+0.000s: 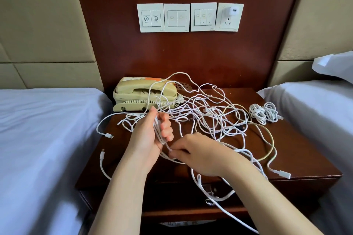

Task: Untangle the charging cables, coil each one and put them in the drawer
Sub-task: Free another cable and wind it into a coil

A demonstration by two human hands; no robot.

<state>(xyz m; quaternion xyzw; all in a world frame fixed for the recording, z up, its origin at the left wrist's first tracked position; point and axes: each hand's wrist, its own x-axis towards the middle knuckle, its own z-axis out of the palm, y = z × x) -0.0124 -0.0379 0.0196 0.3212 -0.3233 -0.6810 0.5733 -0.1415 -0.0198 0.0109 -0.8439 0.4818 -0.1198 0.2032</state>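
Observation:
A tangle of white charging cables sprawls over the dark wooden nightstand. My left hand is raised above the front of it, fingers curled round several loops of white cable. My right hand is just right of it and pinches a strand of the same cable near the left palm. Two coiled white cables lie at the nightstand's back right. Loose ends with plugs hang over the front and left edges. The drawer front below is partly hidden by my arms.
A beige telephone stands at the back left of the nightstand. Beds with white sheets flank it left and right. Wall switches and a socket with a white charger sit on the wood panel above.

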